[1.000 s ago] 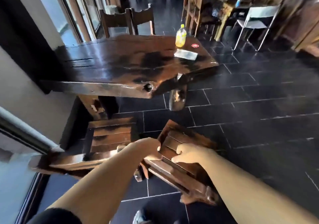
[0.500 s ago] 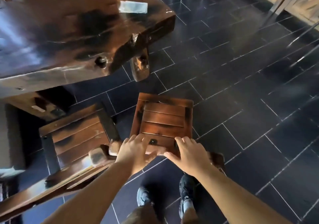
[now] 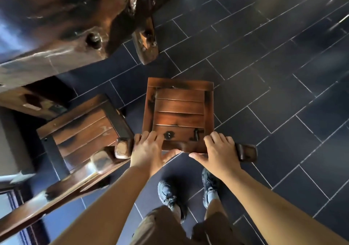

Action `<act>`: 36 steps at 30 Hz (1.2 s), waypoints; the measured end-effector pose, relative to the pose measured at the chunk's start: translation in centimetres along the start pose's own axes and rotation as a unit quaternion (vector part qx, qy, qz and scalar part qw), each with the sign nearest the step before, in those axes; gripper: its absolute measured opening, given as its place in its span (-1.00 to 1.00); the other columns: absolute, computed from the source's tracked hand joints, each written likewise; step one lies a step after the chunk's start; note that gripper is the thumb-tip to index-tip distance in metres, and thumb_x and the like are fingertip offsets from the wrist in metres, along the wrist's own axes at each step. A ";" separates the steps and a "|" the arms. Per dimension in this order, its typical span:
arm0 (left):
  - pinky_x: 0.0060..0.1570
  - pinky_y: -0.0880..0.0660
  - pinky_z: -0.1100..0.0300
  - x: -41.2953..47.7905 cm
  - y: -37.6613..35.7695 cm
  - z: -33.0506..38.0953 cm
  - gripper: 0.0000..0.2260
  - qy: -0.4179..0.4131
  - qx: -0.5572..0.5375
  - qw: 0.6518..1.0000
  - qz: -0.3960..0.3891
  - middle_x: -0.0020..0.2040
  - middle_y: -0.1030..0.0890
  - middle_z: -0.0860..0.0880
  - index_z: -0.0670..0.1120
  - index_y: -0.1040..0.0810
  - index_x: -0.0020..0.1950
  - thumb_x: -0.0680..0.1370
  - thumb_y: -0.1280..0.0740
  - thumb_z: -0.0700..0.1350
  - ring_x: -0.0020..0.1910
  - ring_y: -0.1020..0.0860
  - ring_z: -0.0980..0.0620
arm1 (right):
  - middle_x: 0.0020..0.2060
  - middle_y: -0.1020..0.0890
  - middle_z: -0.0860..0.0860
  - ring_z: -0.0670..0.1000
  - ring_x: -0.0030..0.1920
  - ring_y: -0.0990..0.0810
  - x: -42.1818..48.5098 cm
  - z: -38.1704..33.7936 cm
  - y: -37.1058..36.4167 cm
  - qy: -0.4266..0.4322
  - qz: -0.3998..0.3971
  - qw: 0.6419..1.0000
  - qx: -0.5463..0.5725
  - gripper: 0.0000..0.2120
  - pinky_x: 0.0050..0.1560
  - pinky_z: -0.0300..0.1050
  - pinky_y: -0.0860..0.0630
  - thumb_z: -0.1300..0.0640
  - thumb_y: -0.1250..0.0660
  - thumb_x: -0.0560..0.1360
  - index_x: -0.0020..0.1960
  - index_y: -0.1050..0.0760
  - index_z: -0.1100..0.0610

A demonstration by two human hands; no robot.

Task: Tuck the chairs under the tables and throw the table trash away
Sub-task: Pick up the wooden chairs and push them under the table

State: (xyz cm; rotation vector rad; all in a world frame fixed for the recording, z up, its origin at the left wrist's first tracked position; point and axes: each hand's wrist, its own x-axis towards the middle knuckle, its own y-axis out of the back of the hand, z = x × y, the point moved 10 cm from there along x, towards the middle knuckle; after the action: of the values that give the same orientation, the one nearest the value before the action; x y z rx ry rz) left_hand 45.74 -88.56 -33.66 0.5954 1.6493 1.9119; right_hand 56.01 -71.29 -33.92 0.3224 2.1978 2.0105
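A dark wooden chair (image 3: 179,108) with a slatted seat stands on the floor just in front of me, its front edge pointing toward the table. My left hand (image 3: 149,150) and my right hand (image 3: 217,152) both grip the chair's top back rail. The heavy dark wooden table (image 3: 62,31) fills the upper left, and its carved leg (image 3: 145,40) stands just beyond the chair's front. No table trash shows in this view.
A second wooden chair (image 3: 81,131) stands to the left, close beside the held one, its back rail (image 3: 62,188) slanting toward the lower left. Dark floor tiles (image 3: 264,93) spread to the right. My shoes (image 3: 170,193) are right behind the chair.
The chair turned from a slanted pose to square with the table. My view tipped downward, so the bottle and paper on the table left the frame. Both hands spread apart along the rail.
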 end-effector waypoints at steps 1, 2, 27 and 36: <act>0.01 -0.43 -0.11 0.1 0.0 -0.1 -0.43 0.000 -0.001 1.000 0.004 -0.15 -0.59 -0.06 -0.07 -0.60 0.00 0.46 -0.25 0.44 -0.09 -0.55 -0.17 | -0.19 -0.53 0.07 0.18 -0.15 -0.54 0.0 0.1 0.1 0.002 0.006 1.000 0.001 -0.39 -0.10 0.11 -0.42 -0.46 -0.28 0.39 -0.16 -0.49 0.13; 0.01 -0.43 -0.11 0.1 0.0 -0.1 -0.41 0.001 -0.004 1.000 0.002 -0.15 -0.59 -0.05 -0.07 -0.60 0.00 0.46 -0.21 0.45 -0.09 -0.56 -0.17 | -0.19 -0.53 0.06 0.18 -0.16 -0.54 0.0 0.1 0.0 0.004 0.007 1.000 0.004 -0.40 -0.10 0.11 -0.42 -0.46 -0.30 0.38 -0.16 -0.49 0.13; -0.07 -0.52 -0.06 1.7 -0.5 -0.8 -0.39 0.135 -0.034 0.989 0.054 -0.15 -0.56 -0.03 -0.09 -0.58 -0.12 0.41 -0.18 0.46 -0.08 -0.53 -0.12 | -0.28 -0.53 0.00 0.10 -0.24 -0.53 6.9 1.9 0.0 0.139 0.041 0.988 0.058 -0.40 -0.23 0.01 -0.45 -0.45 -0.38 0.33 -0.25 -0.56 0.12; -0.04 -0.52 -0.14 3.3 -0.9 -1.5 -0.36 0.234 -0.062 0.969 0.049 -0.12 -0.55 -0.04 -0.10 -0.56 -0.10 0.42 -0.14 0.48 -0.04 -0.50 -0.13 | -0.27 -0.55 -0.03 0.06 -0.26 -0.52 12.8 1.7 -0.1 0.229 0.014 0.972 0.046 -0.33 -0.22 -0.03 -0.44 -0.52 -0.23 0.37 -0.20 -0.61 0.12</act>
State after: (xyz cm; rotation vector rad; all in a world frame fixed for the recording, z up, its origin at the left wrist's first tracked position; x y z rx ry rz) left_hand 42.37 -87.44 -34.84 0.1803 1.7806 2.3395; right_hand 44.04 -66.36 -33.74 -0.1191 2.5618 2.1758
